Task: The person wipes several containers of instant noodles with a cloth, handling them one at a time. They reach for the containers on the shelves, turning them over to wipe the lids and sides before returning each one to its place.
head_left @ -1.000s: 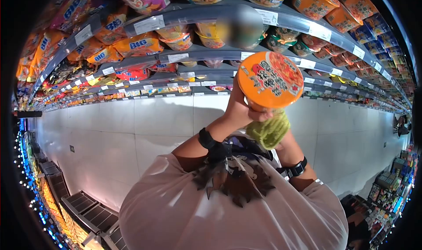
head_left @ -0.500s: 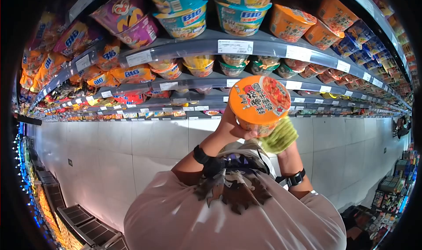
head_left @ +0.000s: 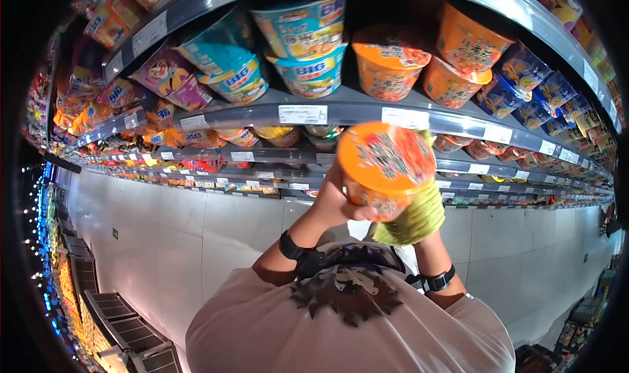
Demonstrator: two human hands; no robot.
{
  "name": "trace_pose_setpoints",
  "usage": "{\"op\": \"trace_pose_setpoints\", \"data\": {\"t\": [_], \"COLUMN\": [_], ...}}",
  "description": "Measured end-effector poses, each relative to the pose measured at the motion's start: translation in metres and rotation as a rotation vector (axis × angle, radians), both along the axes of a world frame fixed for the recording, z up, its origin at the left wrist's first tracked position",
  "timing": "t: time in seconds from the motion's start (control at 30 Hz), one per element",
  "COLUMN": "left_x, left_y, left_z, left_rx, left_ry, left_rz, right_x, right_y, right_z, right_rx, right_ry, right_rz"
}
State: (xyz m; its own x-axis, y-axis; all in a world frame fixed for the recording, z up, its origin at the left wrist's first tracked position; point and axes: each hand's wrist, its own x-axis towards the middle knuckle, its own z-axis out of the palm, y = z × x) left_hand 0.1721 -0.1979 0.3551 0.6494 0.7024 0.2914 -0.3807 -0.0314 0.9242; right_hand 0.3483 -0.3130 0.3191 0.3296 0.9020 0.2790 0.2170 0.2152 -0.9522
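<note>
An orange noodle tub [head_left: 386, 160] with a printed lid is held up in front of the shelves, lid tilted toward the camera. My left hand [head_left: 337, 202] grips its left side, the thumb along the lower wall. A yellow-green cloth [head_left: 416, 219] covers my right hand [head_left: 419, 225], which is at the tub's lower right side; its fingers are hidden. On the upper shelf behind, a similar orange tub [head_left: 390, 61] stands alone beside two stacked orange tubs [head_left: 468, 52].
Teal tubs [head_left: 304, 68] are stacked left of the orange ones, with purple tubs [head_left: 170, 78] farther left. Blue packages [head_left: 524, 78] sit to the right. The shelf edge [head_left: 249, 116] curves across above my hands. Pale floor tiles [head_left: 164, 229] lie below.
The view has tilted up and shifted right, so the upper shelf shows more fully. The held tub's lid is tipped more, and the cloth-covered hand remains against its lower right side.
</note>
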Motion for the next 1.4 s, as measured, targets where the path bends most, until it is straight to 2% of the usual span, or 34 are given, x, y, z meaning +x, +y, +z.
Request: {"op": "trace_pose_setpoints", "data": {"t": [0.07,0.1,0.13,0.2,0.23,0.3,0.37,0.4,0.47,0.6,0.67,0.8,0.87,0.93,1.0,1.13,1.2,1.27,1.3,1.33,1.4], "left_x": [0.018,0.025,0.033,0.052,0.066,0.092,0.115,0.122,0.133,0.153,0.159,0.167,0.169,0.169,0.17,0.172,0.17,0.183,0.189,0.196,0.219], "left_y": [-0.002,0.002,0.009,0.024,0.027,0.04,0.057,0.059,0.064,0.076,0.079,0.079,0.074,0.077,0.088,0.084,0.066,0.048,0.043,0.037,0.031], "left_z": [0.012,0.021,0.031,0.06,0.077,0.096,0.106,0.112,0.122,0.122,0.122,0.119,0.119,0.114,0.108,0.107,0.111,0.12,0.122,0.125,0.137], "left_rx": [-0.006,0.092,0.19,0.444,0.389,0.334,0.665,0.665,0.893,0.822,0.823,0.812,0.77,0.753,0.721,0.767,1.092,1.086,1.203,1.313,1.339], "left_ry": [-0.158,-0.14,-0.123,-0.011,-0.024,-0.041,-0.034,-0.034,0.292,0.331,0.352,0.357,0.326,0.331,0.208,0.159,0.292,0.271,0.278,0.284,0.328], "left_rz": [0.19,0.278,0.367,0.488,0.491,0.499,0.847,0.855,1.108,1.186,1.197,1.284,1.273,1.259,1.205,1.224,1.502,1.448,1.326,1.202,1.215], "right_x": [0.015,0.031,0.031,0.056,0.068,0.09,0.111,0.12,0.134,0.15,0.153,0.162,0.172,0.178,0.183,0.181,0.18,0.178,0.182,0.182,0.184], "right_y": [-0.01,-0.019,-0.025,-0.042,-0.05,-0.063,-0.067,-0.068,-0.068,-0.072,-0.072,-0.076,-0.077,-0.077,-0.075,-0.075,-0.071,-0.072,-0.074,-0.076,-0.073], "right_z": [-0.011,-0.011,-0.014,-0.052,-0.052,-0.046,-0.044,-0.041,-0.036,-0.041,-0.046,-0.04,-0.047,-0.044,-0.04,-0.043,-0.041,-0.033,-0.039,-0.038,-0.03], "right_rx": [-0.054,-0.034,-0.069,-0.137,-0.135,-0.319,-0.312,-0.304,-0.329,-0.331,-0.33,-0.311,-0.308,-0.332,-0.35,-0.286,-0.248,-0.325,-0.277,-0.285,-0.238], "right_ry": [0.333,-0.371,-0.025,-0.132,-0.137,0.072,-0.013,-0.091,-0.109,-0.085,0.132,0.125,-0.096,-0.08,-0.07,-0.086,-0.065,0.152,-0.069,-0.065,-0.219], "right_rz": [0.112,0.12,0.157,0.223,0.228,0.319,0.302,0.281,0.291,0.31,0.311,0.282,0.329,0.343,0.35,0.279,0.231,0.201,0.213,0.211,0.243]}}
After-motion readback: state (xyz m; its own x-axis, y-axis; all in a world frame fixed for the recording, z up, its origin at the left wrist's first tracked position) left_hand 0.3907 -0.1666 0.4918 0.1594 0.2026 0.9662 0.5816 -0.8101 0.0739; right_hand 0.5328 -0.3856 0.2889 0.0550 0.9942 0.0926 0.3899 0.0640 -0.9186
